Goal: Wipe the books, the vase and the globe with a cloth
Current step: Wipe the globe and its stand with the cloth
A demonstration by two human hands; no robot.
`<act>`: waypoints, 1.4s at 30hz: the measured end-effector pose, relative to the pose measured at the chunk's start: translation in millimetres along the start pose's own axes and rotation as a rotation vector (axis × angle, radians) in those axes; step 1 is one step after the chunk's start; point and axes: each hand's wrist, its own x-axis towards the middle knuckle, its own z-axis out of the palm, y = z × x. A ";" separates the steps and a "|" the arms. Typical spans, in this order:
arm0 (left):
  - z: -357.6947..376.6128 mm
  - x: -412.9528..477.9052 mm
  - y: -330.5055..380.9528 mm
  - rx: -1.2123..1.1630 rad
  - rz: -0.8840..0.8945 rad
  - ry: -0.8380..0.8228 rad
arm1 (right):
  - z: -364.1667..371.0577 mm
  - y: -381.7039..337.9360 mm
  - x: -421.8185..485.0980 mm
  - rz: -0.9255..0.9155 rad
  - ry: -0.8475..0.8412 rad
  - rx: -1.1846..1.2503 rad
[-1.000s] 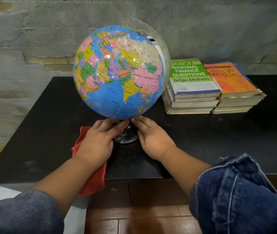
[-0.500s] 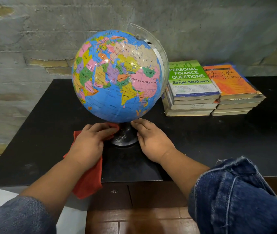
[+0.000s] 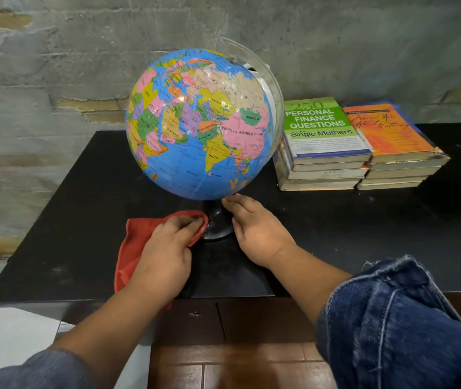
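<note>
Head camera: cloth working at the foot of the globe

The step in hand looks like wiping the globe (image 3: 201, 127), down at its dark base (image 3: 218, 224). The left hand (image 3: 164, 256) has its fingers bent over a red cloth (image 3: 136, 242), bunching it against the left side of the base. The right hand (image 3: 254, 234) lies with straight fingers against the right side of the base, holding nothing and apparently steadying it. The globe stands upright near the middle of the bench (image 3: 83, 214), its clear arc at the back.

Next, the cloth probably needs to travel round the base or up onto the sphere while the other hand stops the stand from sliding or the ball from spinning. The books (image 3: 327, 136) sit in two low stacks just right of the globe, touching each other. No vase shows.

The bench top is matt black with faint dusty smudges. Behind it rises a rough grey plastered wall (image 3: 83, 51) with patches of exposed brick, and below the front edge lie brown floor tiles (image 3: 237, 369).
</note>
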 end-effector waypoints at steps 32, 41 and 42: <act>-1.9 -0.5 16.6 0.228 -0.159 -0.058 | -3.1 0.9 0.4 0.001 -0.045 -0.022; -1.9 -6.3 23.1 0.256 0.123 -0.158 | -1.5 0.7 1.1 -0.004 -0.051 -0.017; -2.2 -3.5 18.6 0.220 0.064 -0.144 | -1.0 0.6 0.9 -0.001 -0.049 -0.016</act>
